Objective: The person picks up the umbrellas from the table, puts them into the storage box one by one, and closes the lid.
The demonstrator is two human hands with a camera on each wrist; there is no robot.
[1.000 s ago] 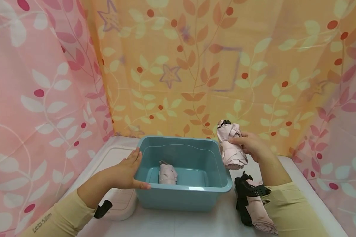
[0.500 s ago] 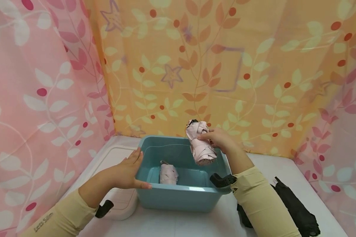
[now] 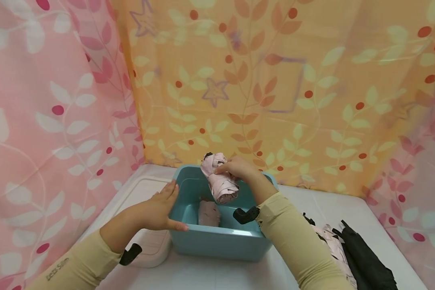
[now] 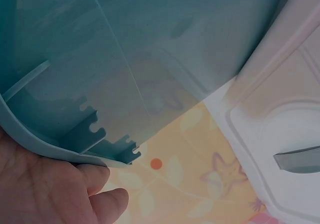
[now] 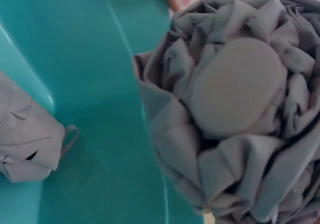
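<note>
A folded pink umbrella (image 3: 222, 188) hangs over the left half of the blue-green bin (image 3: 221, 246), held at its middle by my right hand (image 3: 241, 168). Its gathered, rounded end (image 5: 237, 86) fills much of the right wrist view. Below it, another folded pink umbrella (image 3: 209, 214) lies on the bin's floor, with its strap loop showing in the right wrist view. My left hand (image 3: 155, 210) rests on the bin's left rim, fingers stretched along the side and thumb over the front edge. In the left wrist view its fingertips touch the outside of the rim.
A white lid (image 3: 150, 251) lies left of the bin, partly under my left forearm. On the white table at right are a pink umbrella (image 3: 335, 247) and a black umbrella (image 3: 367, 257), partly hidden by my right sleeve. Patterned cloth (image 3: 210, 121) surrounds the table.
My right hand has carried the pink umbrella leftward from beyond the bin's right rim to above the umbrella inside. My left hand has stayed on the rim.
</note>
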